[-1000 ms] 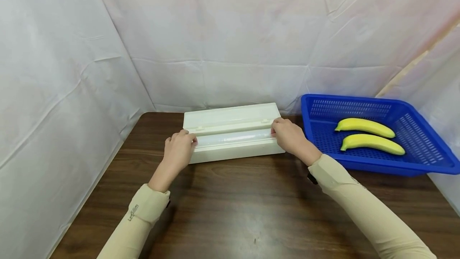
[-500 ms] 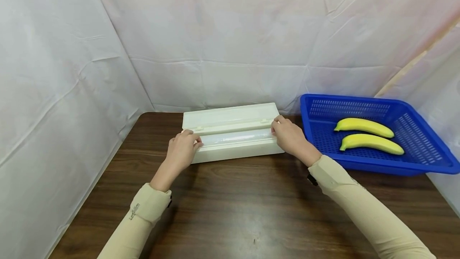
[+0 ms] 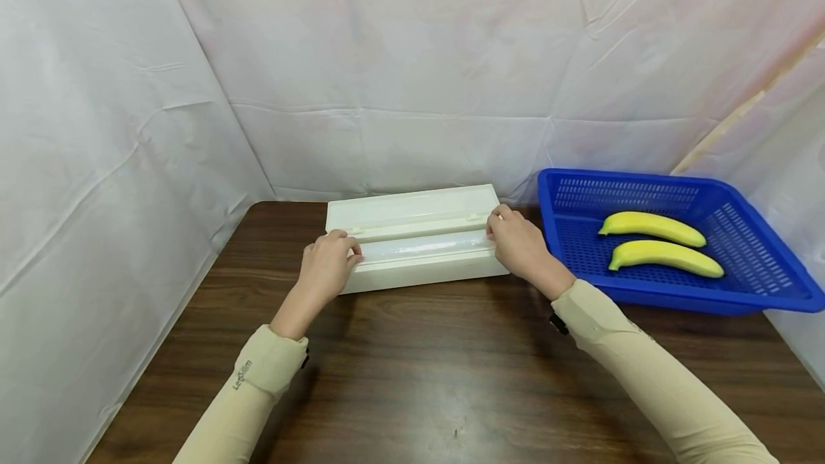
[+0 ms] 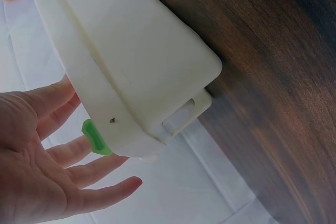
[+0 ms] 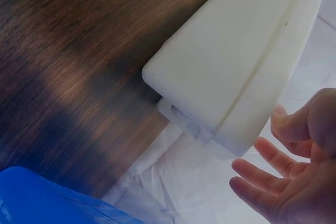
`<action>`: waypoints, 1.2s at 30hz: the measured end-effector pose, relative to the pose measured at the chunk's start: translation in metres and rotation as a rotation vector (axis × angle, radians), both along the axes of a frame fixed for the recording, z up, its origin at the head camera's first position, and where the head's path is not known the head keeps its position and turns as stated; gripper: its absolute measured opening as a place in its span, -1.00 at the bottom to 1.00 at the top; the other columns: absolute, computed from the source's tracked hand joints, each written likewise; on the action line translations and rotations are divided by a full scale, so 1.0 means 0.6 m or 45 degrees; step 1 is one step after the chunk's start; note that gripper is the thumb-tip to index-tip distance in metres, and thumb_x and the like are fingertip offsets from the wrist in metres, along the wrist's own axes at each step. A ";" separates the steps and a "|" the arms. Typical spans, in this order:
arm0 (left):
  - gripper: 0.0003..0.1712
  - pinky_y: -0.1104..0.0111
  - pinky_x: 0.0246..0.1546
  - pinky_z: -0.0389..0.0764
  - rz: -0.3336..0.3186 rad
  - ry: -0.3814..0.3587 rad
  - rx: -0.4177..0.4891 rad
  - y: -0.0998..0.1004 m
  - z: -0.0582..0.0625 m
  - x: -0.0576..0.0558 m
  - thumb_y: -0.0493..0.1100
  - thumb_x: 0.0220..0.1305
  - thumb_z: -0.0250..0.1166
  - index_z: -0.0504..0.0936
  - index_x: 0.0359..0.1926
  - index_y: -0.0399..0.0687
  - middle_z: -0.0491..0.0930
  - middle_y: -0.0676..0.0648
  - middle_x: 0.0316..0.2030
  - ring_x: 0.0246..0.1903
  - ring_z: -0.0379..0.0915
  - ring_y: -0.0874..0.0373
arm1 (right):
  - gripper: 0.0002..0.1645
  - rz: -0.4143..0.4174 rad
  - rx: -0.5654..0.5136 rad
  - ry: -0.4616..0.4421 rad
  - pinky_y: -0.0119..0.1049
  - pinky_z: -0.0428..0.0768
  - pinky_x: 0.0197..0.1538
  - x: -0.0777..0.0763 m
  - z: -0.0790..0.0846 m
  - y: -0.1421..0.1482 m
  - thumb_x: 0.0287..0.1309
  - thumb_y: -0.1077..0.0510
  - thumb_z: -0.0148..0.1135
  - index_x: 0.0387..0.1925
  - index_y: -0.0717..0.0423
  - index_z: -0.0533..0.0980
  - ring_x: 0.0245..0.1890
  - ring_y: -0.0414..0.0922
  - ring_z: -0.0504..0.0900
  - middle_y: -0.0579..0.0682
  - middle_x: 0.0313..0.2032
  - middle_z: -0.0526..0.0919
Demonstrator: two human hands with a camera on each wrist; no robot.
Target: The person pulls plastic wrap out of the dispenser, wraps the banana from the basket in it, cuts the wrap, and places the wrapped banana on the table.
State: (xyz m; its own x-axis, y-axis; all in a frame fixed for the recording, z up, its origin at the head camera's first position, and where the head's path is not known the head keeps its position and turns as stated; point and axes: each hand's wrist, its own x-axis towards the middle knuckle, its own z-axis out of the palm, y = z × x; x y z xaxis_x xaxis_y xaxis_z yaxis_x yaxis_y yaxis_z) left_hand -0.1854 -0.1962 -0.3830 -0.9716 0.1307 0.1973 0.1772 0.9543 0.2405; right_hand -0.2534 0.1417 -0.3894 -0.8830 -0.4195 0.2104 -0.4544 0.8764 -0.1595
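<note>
A long white plastic-wrap dispenser box (image 3: 425, 273) lies on the dark wooden table, its lid (image 3: 412, 206) tipped back. Inside lies a roll of clear plastic wrap (image 3: 425, 246). My left hand (image 3: 326, 267) is at the left end, thumb and index finger curled at the wrap; in the left wrist view the other fingers spread behind the box, near a green piece (image 4: 96, 138) on its edge. At the right end my right hand (image 3: 518, 240) pinches the wrap, fingertips inside the opening. Box walls hide the fingertips in both wrist views.
A blue perforated basket (image 3: 683, 301) stands right of the box, close to the right forearm. Two yellow bananas (image 3: 654, 228) lie in it. White sheeting (image 3: 412, 77) hangs behind the table and along its left side.
My left hand has shifted slightly right along the roll, its thumb and index finger now further in from the box's left end. The right hand and the box have hardly moved.
</note>
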 end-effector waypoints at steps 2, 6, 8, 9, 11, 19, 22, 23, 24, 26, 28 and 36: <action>-0.88 -0.28 -0.04 0.64 0.001 0.000 0.005 0.000 0.000 -0.001 -0.14 0.37 0.47 0.80 -0.22 -0.11 0.67 -0.30 0.12 0.02 0.64 -0.36 | -0.89 -0.003 -0.012 0.012 0.00 0.64 -0.23 0.000 0.000 0.000 0.37 0.37 0.22 -0.31 0.18 0.56 -0.10 0.18 0.61 0.21 0.06 0.58; -0.86 -0.27 -0.04 0.64 0.001 -0.005 0.008 -0.002 0.000 -0.003 -0.12 0.37 0.48 0.78 -0.23 -0.10 0.66 -0.30 0.15 -0.01 0.64 -0.35 | -0.87 -0.010 -0.048 0.037 -0.02 0.63 -0.25 0.000 0.002 0.000 0.33 0.42 0.21 -0.32 0.18 0.56 -0.12 0.17 0.60 0.19 0.01 0.58; -0.86 -0.26 -0.05 0.65 0.006 -0.006 0.010 -0.003 -0.001 -0.002 -0.11 0.36 0.48 0.77 -0.24 -0.09 0.66 -0.31 0.16 -0.02 0.64 -0.35 | -0.85 -0.008 -0.062 0.046 -0.02 0.63 -0.25 0.000 0.003 0.000 0.31 0.45 0.18 -0.32 0.18 0.56 -0.13 0.16 0.60 0.18 -0.01 0.58; -0.85 -0.25 -0.05 0.65 0.009 -0.006 0.011 -0.004 -0.001 -0.002 -0.11 0.36 0.49 0.76 -0.25 -0.09 0.66 -0.31 0.17 -0.02 0.64 -0.35 | -0.84 -0.007 -0.069 0.045 -0.01 0.63 -0.25 0.001 0.004 -0.001 0.30 0.45 0.17 -0.32 0.19 0.56 -0.13 0.17 0.60 0.18 -0.02 0.58; -0.85 -0.26 -0.06 0.65 0.012 -0.002 0.011 -0.005 -0.002 -0.002 -0.10 0.35 0.50 0.76 -0.26 -0.09 0.65 -0.32 0.18 -0.01 0.65 -0.36 | -0.83 -0.009 -0.077 0.044 -0.01 0.63 -0.25 0.001 0.005 -0.001 0.29 0.47 0.16 -0.32 0.19 0.56 -0.12 0.17 0.60 0.17 -0.03 0.58; -0.88 -0.32 0.01 0.60 0.019 0.001 0.025 -0.012 0.000 -0.004 -0.14 0.34 0.50 0.75 -0.28 -0.08 0.67 -0.30 0.15 -0.03 0.63 -0.37 | -0.84 -0.029 -0.088 0.030 0.01 0.65 -0.23 0.003 0.010 0.000 0.30 0.47 0.14 -0.25 0.23 0.58 -0.10 0.20 0.61 0.18 -0.05 0.59; -0.89 -0.32 -0.01 0.61 0.035 0.011 0.015 -0.018 0.000 -0.005 -0.17 0.33 0.51 0.75 -0.28 -0.10 0.67 -0.30 0.14 -0.05 0.64 -0.36 | -0.86 -0.022 -0.091 0.033 0.03 0.66 -0.20 0.003 0.009 0.000 0.34 0.45 0.14 -0.23 0.25 0.59 -0.09 0.22 0.62 0.20 -0.06 0.62; -0.89 -0.31 -0.02 0.61 0.039 0.013 0.015 -0.020 0.000 -0.005 -0.18 0.33 0.51 0.75 -0.28 -0.10 0.67 -0.30 0.13 -0.06 0.64 -0.35 | -0.88 -0.021 -0.092 0.032 0.04 0.66 -0.18 0.003 0.009 0.000 0.37 0.42 0.14 -0.22 0.26 0.59 -0.09 0.22 0.63 0.21 -0.07 0.63; -0.89 -0.31 -0.02 0.61 0.043 0.013 0.017 -0.023 0.001 -0.006 -0.18 0.33 0.50 0.76 -0.28 -0.11 0.68 -0.30 0.12 -0.07 0.64 -0.35 | -0.90 -0.019 -0.089 0.034 0.05 0.67 -0.17 0.003 0.009 0.001 0.39 0.40 0.15 -0.22 0.26 0.59 -0.10 0.23 0.63 0.21 -0.08 0.64; -0.90 -0.32 -0.03 0.61 0.047 0.009 0.017 -0.027 0.001 -0.007 -0.19 0.34 0.50 0.76 -0.28 -0.12 0.68 -0.30 0.12 -0.07 0.64 -0.35 | -0.90 -0.015 -0.084 0.038 0.07 0.67 -0.16 0.003 0.009 0.001 0.44 0.35 0.16 -0.22 0.27 0.58 -0.12 0.23 0.64 0.22 -0.12 0.66; -0.90 -0.32 -0.02 0.60 0.050 0.004 0.017 -0.030 0.002 -0.008 -0.19 0.35 0.49 0.76 -0.28 -0.12 0.68 -0.30 0.11 -0.06 0.64 -0.35 | -0.88 -0.009 -0.074 0.044 0.09 0.66 -0.16 0.002 0.009 0.002 0.48 0.32 0.17 -0.23 0.28 0.58 -0.18 0.23 0.66 0.22 -0.17 0.67; -0.91 -0.19 -0.08 0.65 -0.008 0.060 -0.003 -0.036 0.006 -0.009 -0.21 0.29 0.53 0.79 -0.28 -0.12 0.77 -0.22 -0.13 -0.32 0.66 -0.13 | -0.85 -0.024 -0.039 0.033 0.16 0.60 -0.17 -0.001 0.011 0.002 0.51 0.25 0.16 -0.25 0.22 0.58 -0.27 0.22 0.68 0.17 -0.28 0.75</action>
State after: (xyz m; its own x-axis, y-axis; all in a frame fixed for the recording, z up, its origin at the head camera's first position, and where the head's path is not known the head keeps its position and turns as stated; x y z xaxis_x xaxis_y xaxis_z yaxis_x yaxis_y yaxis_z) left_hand -0.1905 -0.2179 -0.3792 -0.9603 0.1373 0.2427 0.1945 0.9536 0.2298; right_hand -0.2540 0.1429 -0.3826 -0.8847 -0.3961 0.2459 -0.4424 0.8796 -0.1749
